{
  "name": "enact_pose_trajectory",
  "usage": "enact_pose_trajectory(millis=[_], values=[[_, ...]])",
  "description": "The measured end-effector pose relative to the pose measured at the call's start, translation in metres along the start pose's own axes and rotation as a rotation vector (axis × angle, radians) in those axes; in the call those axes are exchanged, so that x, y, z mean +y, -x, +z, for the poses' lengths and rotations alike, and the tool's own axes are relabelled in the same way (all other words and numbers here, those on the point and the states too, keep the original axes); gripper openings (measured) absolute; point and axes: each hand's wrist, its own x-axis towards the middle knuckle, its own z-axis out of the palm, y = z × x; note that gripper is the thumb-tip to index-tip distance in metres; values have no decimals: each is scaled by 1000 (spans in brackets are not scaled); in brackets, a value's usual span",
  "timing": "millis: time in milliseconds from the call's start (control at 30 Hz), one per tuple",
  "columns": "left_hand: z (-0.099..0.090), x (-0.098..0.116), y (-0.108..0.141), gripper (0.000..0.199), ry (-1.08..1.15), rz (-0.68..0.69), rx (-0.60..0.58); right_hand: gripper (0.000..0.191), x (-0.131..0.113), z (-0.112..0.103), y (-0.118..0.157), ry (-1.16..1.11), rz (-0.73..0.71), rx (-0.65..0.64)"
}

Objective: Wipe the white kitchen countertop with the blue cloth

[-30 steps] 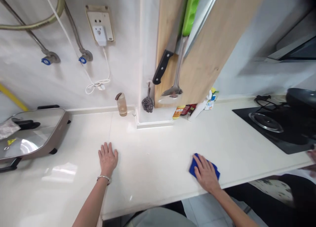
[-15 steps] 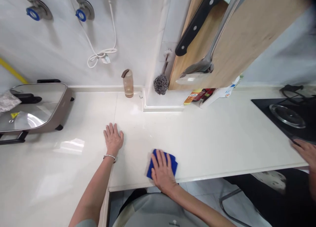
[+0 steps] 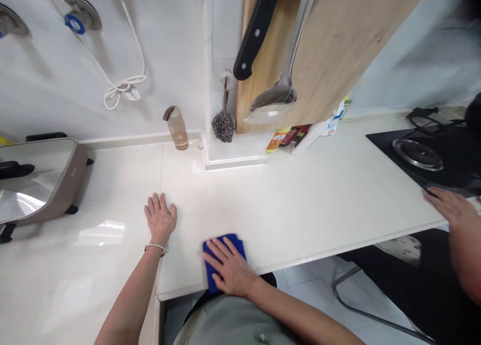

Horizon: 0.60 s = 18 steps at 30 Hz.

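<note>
Touching one blue cloth is one hand, the right.

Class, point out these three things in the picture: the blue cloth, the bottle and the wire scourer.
Blue cloth (image 3: 238, 245): head view, its uncovered upper right part.
Bottle (image 3: 178, 129): head view, middle of its body.
Wire scourer (image 3: 223, 126): head view, middle of its round ball.

Wearer's hands: two; co-worker's hand: one; blue cloth: one; bottle: one; knife: one; scrubber: one; valves: two.
</note>
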Motion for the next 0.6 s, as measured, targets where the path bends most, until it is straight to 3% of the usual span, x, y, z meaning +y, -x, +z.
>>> enact_pose_trajectory(millis=[200, 333, 467, 600], values=[[2, 0, 0, 65, 23, -5, -16, 66, 95, -21, 105, 268, 424, 143], [4, -1, 1, 65, 15, 1, -6, 62, 146, -29, 151, 407, 770, 283], [4, -2, 0, 65, 15, -3, -19, 61, 155, -21, 150, 532, 942, 402], [3, -2, 0, 64, 13, -8, -12, 60, 129, -6, 117, 580, 956, 411]])
